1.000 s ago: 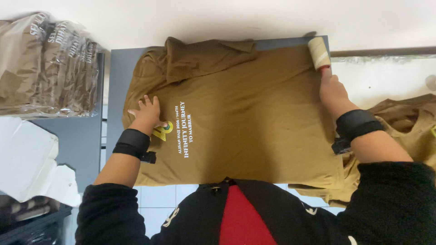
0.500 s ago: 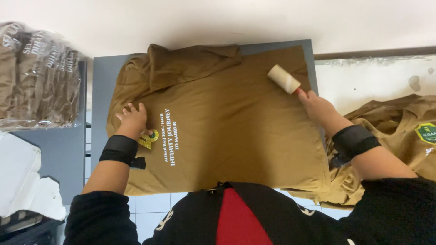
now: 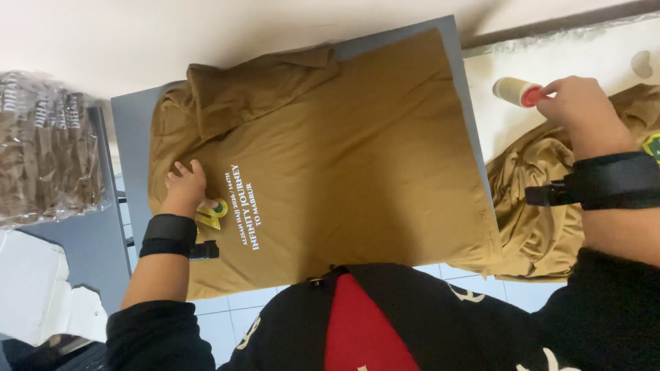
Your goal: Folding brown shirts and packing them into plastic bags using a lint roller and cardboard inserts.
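Note:
A brown t-shirt [image 3: 344, 158] with white printed lettering and a small yellow-green logo lies spread flat on a grey board [image 3: 130, 117]. My left hand [image 3: 184, 185] presses flat on the shirt just beside the logo, fingers apart and holding nothing. My right hand [image 3: 574, 106] is off the shirt to the right, above a white surface [image 3: 495, 130]. Its fingertips grip the red end of a lint roller [image 3: 514, 91], which lies on or just above that surface. Both wrists wear black bands.
A heap of crumpled brown shirts [image 3: 543, 213] lies right of the board, under my right forearm. A stack of bagged brown garments [image 3: 41, 158] sits at the far left, with white packaging [image 3: 41, 295] below it. Tiled floor shows beneath the board's near edge.
My right hand has carried the lint roller off the shirt's upper right part to the white surface on the right. The left hand stays pressed near the logo.

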